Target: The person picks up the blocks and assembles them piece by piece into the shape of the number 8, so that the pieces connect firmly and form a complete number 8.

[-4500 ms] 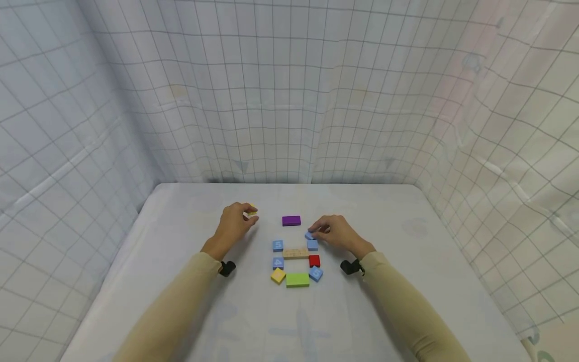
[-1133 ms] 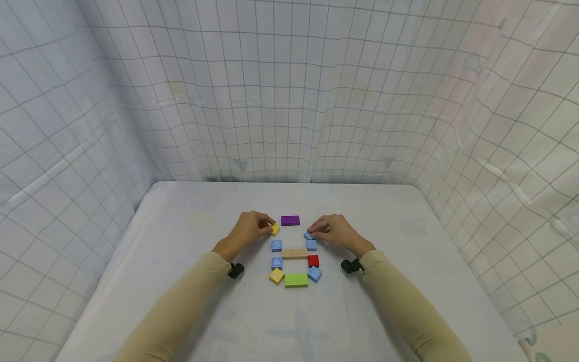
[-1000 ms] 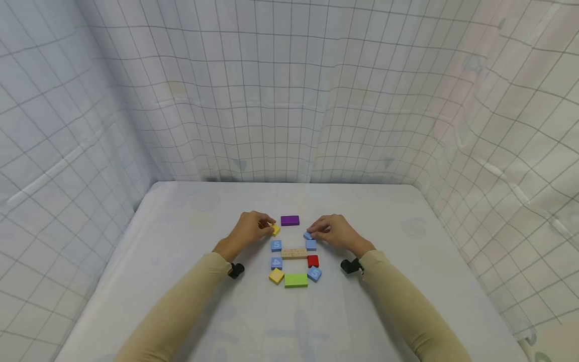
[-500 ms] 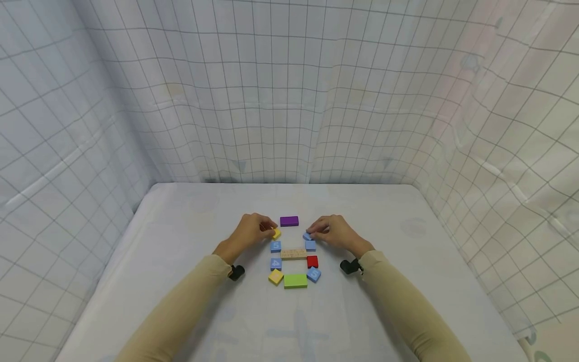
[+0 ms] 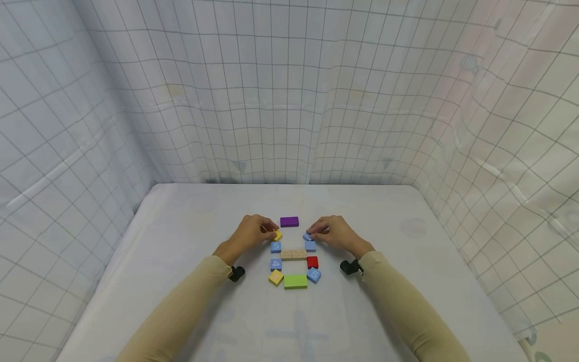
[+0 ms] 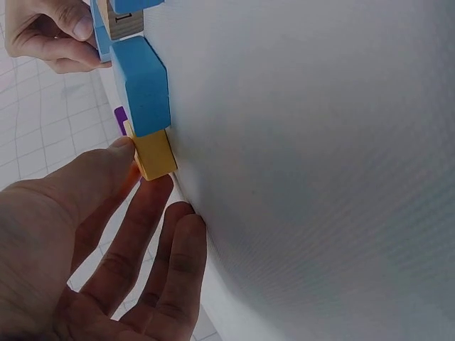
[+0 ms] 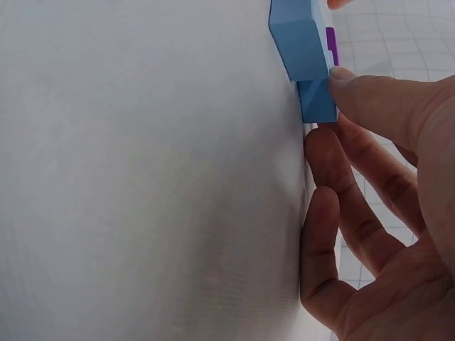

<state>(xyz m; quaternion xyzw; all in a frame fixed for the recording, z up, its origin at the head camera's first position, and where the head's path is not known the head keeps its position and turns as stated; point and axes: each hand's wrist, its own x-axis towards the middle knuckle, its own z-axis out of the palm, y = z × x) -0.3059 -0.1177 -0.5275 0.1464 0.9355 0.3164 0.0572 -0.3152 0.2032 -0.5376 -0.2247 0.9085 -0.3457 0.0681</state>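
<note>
My left hand point(image 5: 252, 233) pinches a yellow block point(image 5: 278, 235) between thumb and fingers, just behind the blue block marked 5 point(image 5: 276, 247). In the left wrist view that yellow block point(image 6: 156, 155) sits right by a blue block point(image 6: 143, 85). On the other side, my right hand point(image 5: 335, 233) pinches a small blue block point(image 5: 307, 236), turned at an angle behind another blue block point(image 5: 310, 246). The right wrist view shows the thumb on the pinched blue block point(image 7: 318, 101). A purple block point(image 5: 289, 221) lies farther back, between the two hands.
Nearer me lie a wooden strip point(image 5: 293, 255), a blue block marked 4 point(image 5: 276, 264), a red block point(image 5: 312, 262), a yellow block point(image 5: 276, 277), a green block point(image 5: 295, 281) and a tilted blue block point(image 5: 314, 275). A white cloth covers the table point(image 5: 384, 301); gridded curtains point(image 5: 280, 100) surround it.
My left hand has brought the yellow block from the far left, rightward and then nearer me, to the blue block marked 5. The right hand stays at its blue block.
</note>
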